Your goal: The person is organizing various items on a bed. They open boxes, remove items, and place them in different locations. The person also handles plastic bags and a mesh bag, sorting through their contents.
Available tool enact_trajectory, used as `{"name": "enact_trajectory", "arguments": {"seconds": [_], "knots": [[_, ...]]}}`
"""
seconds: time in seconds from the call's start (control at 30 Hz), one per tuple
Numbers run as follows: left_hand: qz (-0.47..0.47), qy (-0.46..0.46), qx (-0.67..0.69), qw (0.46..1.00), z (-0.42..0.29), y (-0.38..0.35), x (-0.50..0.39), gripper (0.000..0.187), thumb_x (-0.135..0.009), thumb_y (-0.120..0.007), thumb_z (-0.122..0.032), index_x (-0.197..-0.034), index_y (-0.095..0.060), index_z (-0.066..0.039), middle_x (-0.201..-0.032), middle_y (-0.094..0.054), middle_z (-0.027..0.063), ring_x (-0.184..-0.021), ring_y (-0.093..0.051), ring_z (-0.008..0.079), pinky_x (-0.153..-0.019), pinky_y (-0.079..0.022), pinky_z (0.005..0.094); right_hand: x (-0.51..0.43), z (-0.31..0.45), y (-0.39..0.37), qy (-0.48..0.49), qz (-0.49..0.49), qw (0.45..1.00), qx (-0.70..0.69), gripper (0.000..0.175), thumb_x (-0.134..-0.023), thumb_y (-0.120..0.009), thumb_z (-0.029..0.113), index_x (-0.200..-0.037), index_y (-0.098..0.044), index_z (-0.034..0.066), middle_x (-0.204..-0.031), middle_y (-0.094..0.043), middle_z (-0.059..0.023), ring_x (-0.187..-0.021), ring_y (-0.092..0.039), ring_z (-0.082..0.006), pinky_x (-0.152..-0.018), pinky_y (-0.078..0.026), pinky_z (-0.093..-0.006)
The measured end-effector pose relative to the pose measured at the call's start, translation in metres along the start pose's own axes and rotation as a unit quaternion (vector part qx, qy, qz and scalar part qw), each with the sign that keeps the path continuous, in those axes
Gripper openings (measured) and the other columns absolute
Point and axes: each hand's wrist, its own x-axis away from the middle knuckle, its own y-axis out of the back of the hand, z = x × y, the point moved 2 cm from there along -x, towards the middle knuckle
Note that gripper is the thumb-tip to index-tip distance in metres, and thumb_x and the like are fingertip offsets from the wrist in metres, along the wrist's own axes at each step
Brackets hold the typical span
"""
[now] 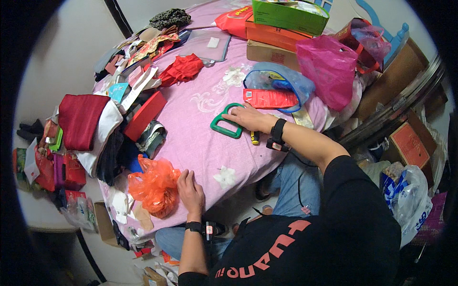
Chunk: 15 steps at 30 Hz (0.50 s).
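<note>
My right hand (248,118) has its fingers over a green plastic frame (226,133) shaped like a handle, which lies on the pink bedspread (200,139). Just below that hand a yellow-and-black tool handle (254,138) shows; its far end is hidden under the hand. Beyond the wrist a translucent blue pouch (304,84) gapes, with a red packet (270,98) at its mouth. My left hand (190,191) rests on the bedspread with nothing in it, fingers slightly apart. Its fingertips are beside a crumpled orange plastic bag (154,189), perhaps touching it.
Folded clothes (84,121) and a red box (145,116) crowd the left side. Red cloth (182,69) lies farther back. Stacked boxes (279,37) and a pink plastic bag (325,68) stand at the far right. Bags (408,200) crowd the floor at right.
</note>
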Motion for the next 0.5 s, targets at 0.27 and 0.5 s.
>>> {"name": "enact_trajectory", "arguments": {"seconds": [0.27,0.5], "knots": [[0.002,0.002,-0.002,1.0,0.0,0.001,-0.001,0.037,-0.087,-0.06,0.001,-0.124,-0.066,-0.001,-0.133,-0.062,0.02,-0.126,-0.056,0.0402,-0.109,-0.045,0.0485,-0.004,-0.004,0.026,0.013,-0.032,0.993,-0.116,0.048,-0.094,-0.057,0.007,-0.14,-0.064,0.0204,-0.089,-0.068,-0.0126,-0.085,-0.07,-0.0314,-0.076,-0.054,-0.0447],[0.005,0.004,0.0,1.0,0.002,0.0,-0.001,0.038,-0.087,-0.06,0.0,-0.125,-0.067,-0.001,-0.133,-0.062,0.0199,-0.127,-0.056,0.0397,-0.11,-0.044,0.0487,0.048,-0.033,0.072,-0.116,-0.257,0.959,0.011,0.048,-0.089,-0.06,0.005,-0.131,-0.07,0.0259,-0.079,-0.063,-0.0137,-0.074,-0.067,-0.0336,-0.064,-0.051,-0.0458]]}}
